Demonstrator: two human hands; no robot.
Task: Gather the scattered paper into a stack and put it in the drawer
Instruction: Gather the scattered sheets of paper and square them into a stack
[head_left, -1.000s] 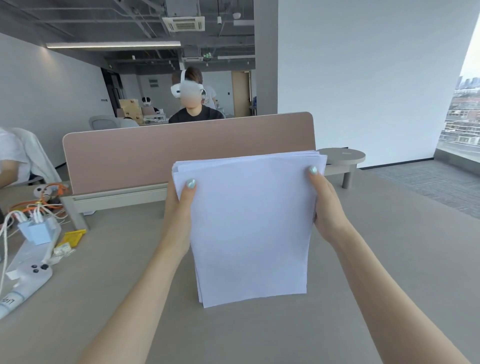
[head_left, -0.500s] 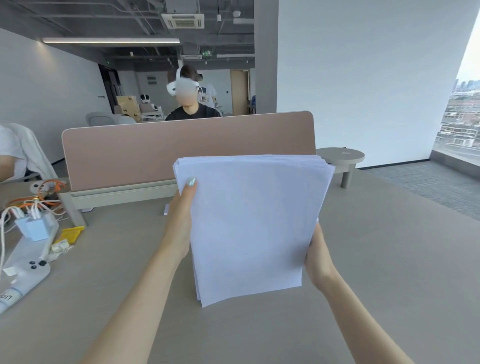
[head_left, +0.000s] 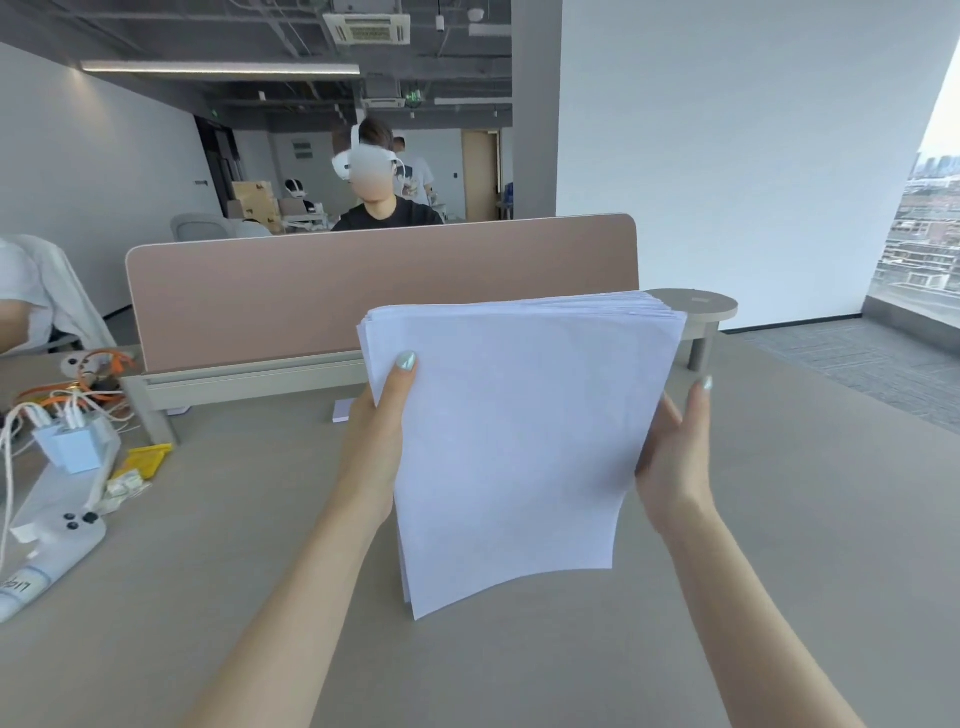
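Observation:
A stack of white paper (head_left: 519, 441) stands nearly upright above the grey desk (head_left: 779, 545), tilted a little, its lower corner close to the desk surface. My left hand (head_left: 379, 436) grips the stack's left edge, thumb across the front sheet and fingers behind. My right hand (head_left: 675, 457) is at the stack's right edge with fingers straight, the palm against the sheets' side. The top edges of the sheets fan slightly at the right. No drawer is in view.
A pink divider screen (head_left: 363, 291) closes the desk's far side, with a person in a headset behind it. Cables, a blue charger (head_left: 72, 447), a yellow packet (head_left: 148, 460) and a white controller (head_left: 57, 535) lie at the left. A small round table (head_left: 696, 306) stands at the far right.
My right hand let go of the stack's upper right edge, dropped lower, and now lies flat-fingered against the right side. The stack has tilted slightly. The left hand keeps its grip.

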